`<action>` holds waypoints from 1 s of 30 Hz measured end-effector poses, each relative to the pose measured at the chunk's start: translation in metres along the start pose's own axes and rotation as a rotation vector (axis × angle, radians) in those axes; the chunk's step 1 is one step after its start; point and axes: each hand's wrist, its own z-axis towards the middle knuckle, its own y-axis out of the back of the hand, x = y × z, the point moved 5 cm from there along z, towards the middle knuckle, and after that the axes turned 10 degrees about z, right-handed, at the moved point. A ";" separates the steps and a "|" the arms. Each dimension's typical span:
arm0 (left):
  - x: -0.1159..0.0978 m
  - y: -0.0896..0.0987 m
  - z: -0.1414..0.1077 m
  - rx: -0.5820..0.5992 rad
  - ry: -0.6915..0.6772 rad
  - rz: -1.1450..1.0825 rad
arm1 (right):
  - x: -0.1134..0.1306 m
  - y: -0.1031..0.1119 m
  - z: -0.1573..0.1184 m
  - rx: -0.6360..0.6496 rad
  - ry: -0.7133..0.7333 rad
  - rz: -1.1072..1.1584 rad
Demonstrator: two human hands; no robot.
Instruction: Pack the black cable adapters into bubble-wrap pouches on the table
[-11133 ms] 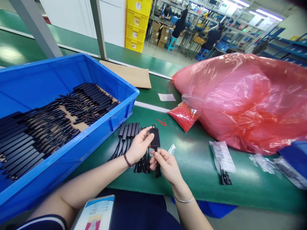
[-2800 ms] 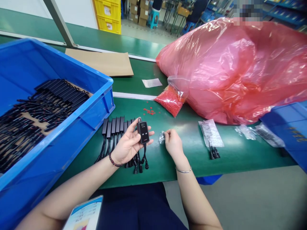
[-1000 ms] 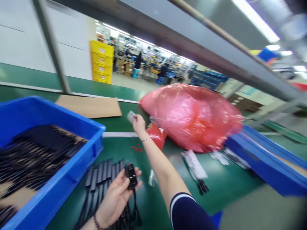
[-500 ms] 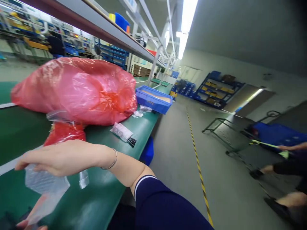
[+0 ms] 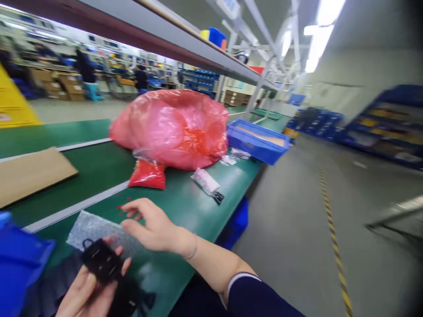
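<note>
Black device (image 5: 102,260), blurred, in front of a partly hidden translucent pouch (image 5: 94,228)

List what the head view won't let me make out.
Head view:
Markings on the black rectangular plastic device: motion blur.
Wrist of the left hand: cut off by bottom edge.
Blue plastic bin, left: remainder cut off by left edge.
Contents of the large red translucent plastic bag: obscured by glossy film.

The left hand (image 5: 90,286) is palm-up, the right hand (image 5: 150,226) loosely bent.
</note>
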 end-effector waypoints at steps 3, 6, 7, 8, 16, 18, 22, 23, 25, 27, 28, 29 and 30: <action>-0.029 0.001 0.001 -0.186 -0.133 -0.026 | -0.030 -0.033 -0.032 0.116 -0.261 0.400; -0.039 -0.011 0.000 -0.087 -0.151 -0.026 | -0.038 -0.075 -0.062 0.495 -0.538 0.774; -0.040 -0.015 -0.001 -0.037 -0.144 -0.032 | -0.038 -0.081 -0.068 0.532 -0.601 0.806; -0.041 -0.018 0.000 0.011 -0.154 -0.045 | -0.038 -0.082 -0.070 0.510 -0.633 0.818; -0.046 -0.005 0.008 -0.084 -0.213 -0.159 | -0.048 -0.033 -0.037 -0.144 -0.267 0.755; -0.043 -0.011 0.005 -0.049 -0.210 -0.090 | -0.056 -0.032 -0.034 -0.172 -0.259 0.604; -0.036 -0.019 0.004 -0.062 -0.204 0.034 | -0.062 -0.032 -0.032 -0.218 -0.257 0.457; -0.034 -0.019 0.006 -0.074 -0.181 0.039 | -0.060 -0.031 -0.031 -0.222 -0.236 0.422; -0.029 -0.014 0.011 -0.103 -0.137 0.051 | -0.055 -0.028 -0.031 -0.191 -0.176 0.338; -0.028 -0.007 0.015 -0.156 -0.132 0.063 | -0.051 -0.022 -0.034 -0.154 -0.107 0.309; -0.028 -0.003 0.017 -0.189 -0.147 0.059 | -0.050 -0.018 -0.037 -0.154 -0.069 0.329; -0.030 0.001 0.018 -0.224 -0.169 0.048 | -0.050 -0.013 -0.040 -0.166 -0.030 0.364; -0.031 0.005 0.019 -0.253 -0.187 0.029 | -0.049 -0.008 -0.044 -0.187 0.008 0.402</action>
